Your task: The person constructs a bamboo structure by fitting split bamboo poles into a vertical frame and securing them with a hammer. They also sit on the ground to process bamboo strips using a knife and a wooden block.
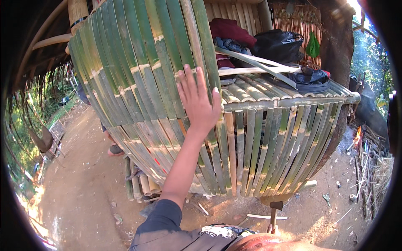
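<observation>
My left hand (197, 102) lies flat with fingers spread against a wall of upright split bamboo slats (138, 79), close to its right-hand corner. The slats are green above and paler lower down. At the bottom, my right hand (273, 230) is mostly hidden by my body. Its visible fingers close round the handle of a wooden-handled tool (273, 215) with a dark metal head, which stands upright just below the lower slatted panel (276, 150). Whether it is a hammer or a hatchet I cannot tell.
Above the lower panel, a bamboo shelf (251, 90) holds loose bamboo strips (259, 67), black plastic bags (278, 44) and maroon cloth (232, 33). A small fire (358, 136) burns at right beside sticks. Another person's foot (115, 150) shows behind the wall, near bamboo poles (144, 184).
</observation>
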`<move>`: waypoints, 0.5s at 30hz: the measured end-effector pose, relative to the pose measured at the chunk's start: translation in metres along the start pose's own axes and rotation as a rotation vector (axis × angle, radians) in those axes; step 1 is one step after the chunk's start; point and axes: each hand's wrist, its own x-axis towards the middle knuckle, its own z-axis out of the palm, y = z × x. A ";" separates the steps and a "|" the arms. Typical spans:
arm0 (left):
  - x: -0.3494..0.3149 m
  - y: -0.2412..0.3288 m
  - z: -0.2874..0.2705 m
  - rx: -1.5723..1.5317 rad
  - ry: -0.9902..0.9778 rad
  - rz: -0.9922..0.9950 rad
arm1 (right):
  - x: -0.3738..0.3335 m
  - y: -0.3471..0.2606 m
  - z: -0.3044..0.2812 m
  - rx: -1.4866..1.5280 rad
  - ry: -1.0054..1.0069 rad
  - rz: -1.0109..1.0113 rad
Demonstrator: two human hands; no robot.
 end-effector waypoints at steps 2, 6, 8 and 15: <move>-0.002 -0.003 0.002 0.093 -0.063 0.020 | 0.004 -0.030 -0.034 0.000 -0.066 -0.119; -0.003 -0.003 0.016 0.113 -0.013 0.013 | 0.026 -0.049 -0.037 -0.055 0.014 -0.096; -0.006 -0.005 0.024 0.166 0.031 0.009 | 0.037 -0.065 -0.040 -0.042 0.012 -0.148; -0.004 -0.013 0.027 0.291 0.061 0.044 | 0.064 -0.139 -0.017 0.169 -0.099 -0.265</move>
